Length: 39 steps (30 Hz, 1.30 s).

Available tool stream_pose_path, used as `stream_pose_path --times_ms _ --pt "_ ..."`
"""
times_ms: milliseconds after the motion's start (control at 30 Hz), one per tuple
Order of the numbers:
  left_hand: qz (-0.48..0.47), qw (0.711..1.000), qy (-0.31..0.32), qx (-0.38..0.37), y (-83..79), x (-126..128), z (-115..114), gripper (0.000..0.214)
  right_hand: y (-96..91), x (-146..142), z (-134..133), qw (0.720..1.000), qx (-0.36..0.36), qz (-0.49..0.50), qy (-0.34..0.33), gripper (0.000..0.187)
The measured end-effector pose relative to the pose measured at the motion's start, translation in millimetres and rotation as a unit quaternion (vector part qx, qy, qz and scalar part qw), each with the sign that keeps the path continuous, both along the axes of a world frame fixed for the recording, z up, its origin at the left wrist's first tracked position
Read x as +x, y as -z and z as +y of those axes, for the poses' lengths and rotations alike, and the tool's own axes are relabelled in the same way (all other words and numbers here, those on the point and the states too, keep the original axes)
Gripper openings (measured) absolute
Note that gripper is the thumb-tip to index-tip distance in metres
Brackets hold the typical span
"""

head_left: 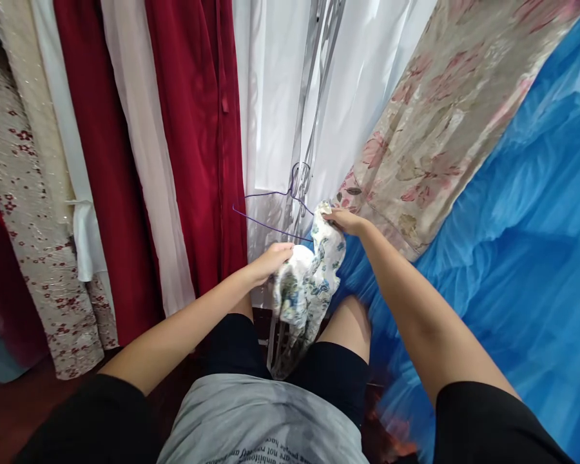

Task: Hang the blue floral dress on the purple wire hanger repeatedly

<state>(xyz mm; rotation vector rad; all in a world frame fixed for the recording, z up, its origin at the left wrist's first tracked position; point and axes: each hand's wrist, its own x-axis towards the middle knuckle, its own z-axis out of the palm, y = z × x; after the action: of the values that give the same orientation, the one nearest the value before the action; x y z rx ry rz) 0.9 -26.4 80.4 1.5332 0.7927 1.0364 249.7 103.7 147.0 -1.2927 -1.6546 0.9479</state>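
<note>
My left hand [272, 259] is closed on one side of a small white garment with a blue and green flower print [309, 277]. My right hand [347, 221] pinches its other upper corner. The garment hangs between my hands and drops down between my knees. A thin purple wire hanger [265, 222] sticks out just above my left hand, touching the garment's top. The hanger's hook is hidden among the hanging clothes.
A row of hanging garments fills the view ahead: dark red dresses [198, 129], white dresses [270, 96], beige flowered fabric [29, 212] at left and a cream floral dress [439, 116] at right. A big blue tulle skirt [526, 245] spreads on the right. Silver ribbons [309, 116] hang at the centre.
</note>
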Motion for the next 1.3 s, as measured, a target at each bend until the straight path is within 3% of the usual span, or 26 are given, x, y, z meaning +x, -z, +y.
stream_pose_path --times_ms 167,233,367,433,500,700,767,867,1033,1133,1233,1300 --pt "0.048 0.998 0.046 -0.012 0.9 -66 7 0.022 1.2 3 -24 0.993 -0.079 0.029 -0.076 0.018" --pt "0.131 0.99 0.053 0.023 -1.8 -95 11 0.029 -2.7 11 -35 0.993 -0.079 0.048 -0.077 0.019" --pt "0.378 0.912 -0.001 0.155 -9.8 -140 25 0.032 -11.5 23 -48 0.987 -0.061 0.128 -0.079 0.02" --pt "0.428 0.879 -0.047 0.204 -15.8 -154 36 0.03 -14.3 26 -50 0.982 -0.07 0.15 -0.089 0.021" --pt "0.436 0.865 -0.101 0.227 -23.6 -162 50 0.023 -15.5 26 -50 0.978 -0.09 0.155 -0.103 0.021" --pt "0.422 0.845 -0.257 0.204 -41.9 -170 89 0.013 -12.7 11 -48 0.971 -0.114 0.135 -0.164 0.033" --pt "0.405 0.846 -0.286 0.198 -42.3 -170 94 0.024 -10.6 7 -47 0.969 -0.121 0.136 -0.166 0.034" --pt "0.397 0.838 -0.287 0.24 -41.5 -169 97 0.049 -8.3 7 -49 0.965 -0.16 0.148 -0.144 0.033" --pt "0.416 0.797 -0.259 0.352 -55.6 -171 98 0.03 -8.2 13 -56 0.971 -0.162 0.163 -0.071 0.027" --pt "0.356 0.815 -0.282 0.36 -75.2 -167 101 0.03 0.5 18 -61 0.978 -0.118 0.151 -0.078 0.024" --pt "0.257 0.847 -0.332 0.326 -92.6 -154 103 0.028 20.4 25 -67 0.986 -0.089 0.124 -0.062 0.027" --pt "0.211 0.853 -0.369 0.303 -98.9 -142 103 0.029 33.1 28 -72 0.986 -0.076 0.143 -0.047 0.031"
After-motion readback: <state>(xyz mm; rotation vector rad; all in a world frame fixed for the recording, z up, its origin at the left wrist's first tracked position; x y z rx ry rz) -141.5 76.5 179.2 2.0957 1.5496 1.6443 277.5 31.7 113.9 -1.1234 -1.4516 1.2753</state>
